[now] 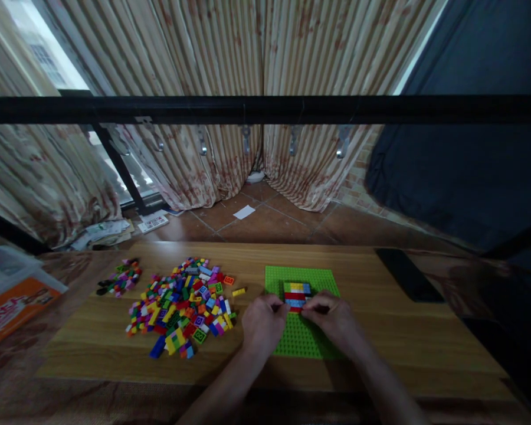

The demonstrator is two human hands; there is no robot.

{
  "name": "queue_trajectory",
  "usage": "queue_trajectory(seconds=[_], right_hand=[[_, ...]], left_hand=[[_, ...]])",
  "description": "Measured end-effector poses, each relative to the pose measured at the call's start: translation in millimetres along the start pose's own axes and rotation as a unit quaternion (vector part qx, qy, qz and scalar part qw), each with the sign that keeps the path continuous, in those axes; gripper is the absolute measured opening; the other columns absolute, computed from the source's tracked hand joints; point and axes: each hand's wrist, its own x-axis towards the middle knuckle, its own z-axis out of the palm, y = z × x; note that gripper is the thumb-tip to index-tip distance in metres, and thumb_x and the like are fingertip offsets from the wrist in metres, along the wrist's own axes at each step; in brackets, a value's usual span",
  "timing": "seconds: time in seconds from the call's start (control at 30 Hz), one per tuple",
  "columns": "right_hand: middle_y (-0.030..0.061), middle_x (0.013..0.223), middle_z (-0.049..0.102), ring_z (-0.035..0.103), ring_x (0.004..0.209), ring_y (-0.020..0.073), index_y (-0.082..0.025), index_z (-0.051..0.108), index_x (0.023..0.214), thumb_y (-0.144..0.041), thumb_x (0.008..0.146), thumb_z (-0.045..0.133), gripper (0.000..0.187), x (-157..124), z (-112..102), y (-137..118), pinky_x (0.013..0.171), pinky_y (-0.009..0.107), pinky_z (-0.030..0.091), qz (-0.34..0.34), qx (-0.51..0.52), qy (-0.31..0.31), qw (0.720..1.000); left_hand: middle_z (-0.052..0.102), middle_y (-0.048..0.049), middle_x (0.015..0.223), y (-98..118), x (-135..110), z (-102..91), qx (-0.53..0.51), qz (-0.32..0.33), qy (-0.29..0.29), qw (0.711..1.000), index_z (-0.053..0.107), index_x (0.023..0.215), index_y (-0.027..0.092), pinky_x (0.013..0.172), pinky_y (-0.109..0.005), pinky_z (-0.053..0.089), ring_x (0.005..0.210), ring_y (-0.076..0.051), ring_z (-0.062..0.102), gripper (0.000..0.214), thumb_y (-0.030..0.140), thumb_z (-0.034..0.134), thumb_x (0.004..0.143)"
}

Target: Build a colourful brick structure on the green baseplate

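Note:
On the green baseplate (307, 342) stands a low block of building bricks (297, 295), with rows of yellow, white, red, light blue and dark blue. My left hand (264, 323) has its thumb and fingers closed at the near left edge of this block. From the other side, my right hand (334, 319) pinches at the near right edge. A red row shows between the two sets of fingertips. My fingers partly hide the sides of the block, and my hands and forearms cover parts of the baseplate.
Left of the baseplate lies a large heap of loose colourful bricks (190, 304), with a smaller pile (123, 277) beyond it. A black phone-like slab (409, 274) rests at the table's right. An orange-labelled plastic box (15, 304) stands far left. A dark rail (265, 110) crosses behind the table (425, 348).

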Motion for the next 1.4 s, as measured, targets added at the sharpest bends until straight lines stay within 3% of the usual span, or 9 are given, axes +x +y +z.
queue_trajectory(seconds=[0.07, 0.13, 0.23, 0.43, 0.57, 0.83, 0.97, 1.13, 1.4], right_hand=[[0.0036, 0.080, 0.070, 0.065, 0.076, 0.0197, -0.021, 0.073, 0.076, -0.037, 0.071, 0.069, 0.017, 3, -6, 4, 0.073, 0.033, 0.051, 0.007, 0.020, 0.012, 1.000], [0.0056, 0.086, 0.072, 0.066, 0.078, 0.0212, -0.020, 0.073, 0.089, -0.041, 0.073, 0.067, 0.027, 8, -11, 8, 0.075, 0.036, 0.052, 0.016, 0.029, 0.064, 0.997], [0.0089, 0.100, 0.071, 0.066, 0.087, 0.0231, -0.019, 0.068, 0.107, -0.046, 0.082, 0.056, 0.038, 14, -12, 12, 0.081, 0.041, 0.052, 0.004, -0.018, 0.117, 0.993], [0.0114, 0.124, 0.061, 0.053, 0.119, 0.0254, -0.019, 0.057, 0.125, -0.040, 0.091, 0.046, 0.041, 16, 16, -1, 0.103, 0.045, 0.041, -0.109, -0.134, 0.047, 0.984], [0.0132, 0.126, 0.058, 0.049, 0.121, 0.0274, -0.018, 0.057, 0.125, -0.036, 0.093, 0.044, 0.039, 14, 35, -4, 0.104, 0.048, 0.039, -0.161, -0.197, 0.014, 0.967], [0.0143, 0.124, 0.057, 0.047, 0.120, 0.0281, -0.014, 0.058, 0.122, -0.036, 0.095, 0.038, 0.039, 10, 57, 4, 0.102, 0.048, 0.041, -0.193, -0.247, 0.054, 0.948], [0.0155, 0.124, 0.056, 0.047, 0.119, 0.0290, -0.013, 0.058, 0.121, -0.038, 0.096, 0.035, 0.042, 6, 66, 2, 0.101, 0.050, 0.042, -0.196, -0.254, 0.068, 0.945], [0.0161, 0.124, 0.056, 0.047, 0.119, 0.0290, -0.012, 0.058, 0.121, -0.040, 0.096, 0.034, 0.045, 3, 66, 0, 0.100, 0.050, 0.042, -0.185, -0.244, 0.054, 0.950], [0.0143, 0.126, 0.055, 0.047, 0.119, 0.0280, -0.014, 0.058, 0.121, -0.039, 0.096, 0.032, 0.044, 7, 56, 4, 0.101, 0.049, 0.042, -0.158, -0.241, 0.077, 0.954]], left_hand=[[0.072, -0.0003, 0.077, 0, -2, -1.0, -0.003, 0.012, 0.003, 1.000, 0.071, 0.079, 0.024, 0.061, -0.023, 0.037, 0.070, -0.015, 0.064, 0.017, 0.031, 0.057, 0.084], [0.072, -0.0011, 0.080, 1, -4, -2.7, -0.007, 0.022, 0.003, 1.000, 0.070, 0.083, 0.024, 0.062, -0.024, 0.039, 0.072, -0.016, 0.065, 0.019, 0.029, 0.053, 0.087], [0.073, -0.0032, 0.085, 1, -2, -4.6, -0.025, 0.022, -0.005, 0.999, 0.069, 0.090, 0.023, 0.066, -0.025, 0.042, 0.077, -0.018, 0.066, 0.024, 0.021, 0.045, 0.089], [0.071, -0.0056, 0.099, -3, 0, -1.6, -0.096, 0.047, -0.034, 0.994, 0.066, 0.104, 0.020, 0.081, -0.027, 0.047, 0.092, -0.018, 0.066, 0.029, 0.015, 0.042, 0.089], [0.070, -0.0044, 0.089, -5, -3, -2.4, -0.085, 0.070, -0.047, 0.993, 0.067, 0.095, 0.020, 0.076, -0.027, 0.047, 0.085, -0.018, 0.065, 0.028, 0.013, 0.040, 0.087], [0.071, -0.0054, 0.097, -16, -17, -12.2, -0.076, 0.089, -0.051, 0.992, 0.066, 0.101, 0.020, 0.079, -0.028, 0.048, 0.090, -0.019, 0.065, 0.030, 0.015, 0.041, 0.086], [0.071, -0.0047, 0.090, -18, -18, -17.9, -0.042, 0.089, -0.050, 0.994, 0.066, 0.096, 0.020, 0.075, -0.028, 0.048, 0.085, -0.020, 0.066, 0.028, 0.014, 0.041, 0.085], [0.068, -0.0030, 0.079, -18, -14, -19.7, -0.021, 0.083, -0.050, 0.995, 0.063, 0.085, 0.020, 0.067, -0.025, 0.047, 0.076, -0.018, 0.065, 0.023, 0.014, 0.041, 0.083], [0.071, -0.0030, 0.089, -21, -14, -15.0, -0.025, 0.073, -0.044, 0.996, 0.064, 0.099, 0.022, 0.074, -0.027, 0.050, 0.083, -0.019, 0.066, 0.023, 0.021, 0.048, 0.082]])
